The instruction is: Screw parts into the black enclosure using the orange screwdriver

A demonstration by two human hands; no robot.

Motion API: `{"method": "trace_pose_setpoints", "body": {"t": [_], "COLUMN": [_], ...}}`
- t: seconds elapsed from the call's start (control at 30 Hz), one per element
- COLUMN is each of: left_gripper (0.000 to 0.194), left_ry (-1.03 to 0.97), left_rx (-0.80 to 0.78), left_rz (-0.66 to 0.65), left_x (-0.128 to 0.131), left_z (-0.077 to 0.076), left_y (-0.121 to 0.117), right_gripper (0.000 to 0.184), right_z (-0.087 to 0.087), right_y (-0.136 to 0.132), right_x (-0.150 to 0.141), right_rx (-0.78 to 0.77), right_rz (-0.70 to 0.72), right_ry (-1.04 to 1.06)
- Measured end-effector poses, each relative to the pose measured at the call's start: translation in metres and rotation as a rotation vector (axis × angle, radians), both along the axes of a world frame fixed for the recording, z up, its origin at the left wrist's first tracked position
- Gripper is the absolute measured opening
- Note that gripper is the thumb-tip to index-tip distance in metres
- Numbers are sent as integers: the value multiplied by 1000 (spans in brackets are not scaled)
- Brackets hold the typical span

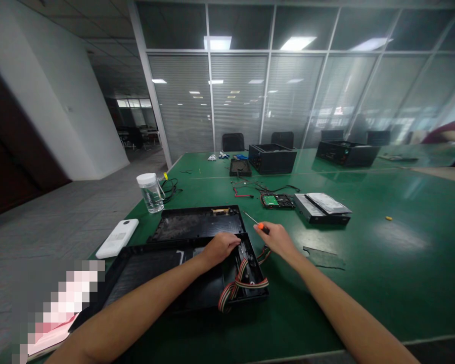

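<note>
My right hand (276, 240) is closed round the orange-and-black handle of a screwdriver (252, 218). The thin metal shaft points up and left, with its tip above the table near the corner of a flat black panel (200, 226). My left hand (222, 246) reaches over a shallow black casing (147, 273), fingers pinched together at its far right corner; whatever they hold is hidden or too small to name. Along the casing's right side runs a striped ribbon of red, black and white wires (237, 283), looping over the rim. Inside the casing, parts lie partly behind my left forearm.
A lidded water bottle (151, 194) and a white device (117, 238) stand left. Beyond my right hand are a hard drive (276, 201), a silver optical drive (320, 215) and a thin dark plate (324, 258). Black computer cases (272, 161) sit farther back on the green table (394, 283).
</note>
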State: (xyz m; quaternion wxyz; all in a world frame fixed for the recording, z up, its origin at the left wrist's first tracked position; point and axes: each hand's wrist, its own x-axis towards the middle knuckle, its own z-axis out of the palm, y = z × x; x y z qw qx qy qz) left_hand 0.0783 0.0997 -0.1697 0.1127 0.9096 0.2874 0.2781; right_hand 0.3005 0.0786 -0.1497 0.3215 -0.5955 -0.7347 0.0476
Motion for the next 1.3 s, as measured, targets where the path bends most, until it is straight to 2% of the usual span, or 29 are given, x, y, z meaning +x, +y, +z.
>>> {"method": "trace_pose_setpoints", "body": {"t": [0.17,0.33,0.4,0.53,0.6,0.73,0.83,1.03,1.3], "left_gripper": [21,18,17,18,16,15,14,16,18], "left_ry": [106,119,97,91,99,74,37,-34,-46], "left_rx": [-8,-45,-63,-100,-114,-140,-168,-255,-271], "left_rz": [-62,-82,-44,10,34,67,73,105,104], "left_x": [-4,-7,-7,-4,-3,-2,-1,0,0], "left_z": [4,6,6,7,8,8,7,4,5], "left_y": [2,0,-1,-4,-4,-5,-5,-4,-4], "right_gripper": [24,18,20,29,31,31,28,29,31], "right_z": [0,3,9,26,33,34,27,17,21], "right_y": [8,13,13,6,2,-4,-6,-8,-11], "right_x": [15,33,39,50,52,44,31,13,13], "right_rx": [53,-3,-20,-111,-73,137,211,212,198], "right_rz": [-50,-86,-37,175,165,65,45,49,39], "right_ry": [22,103,195,441,491,450,403,301,203]}}
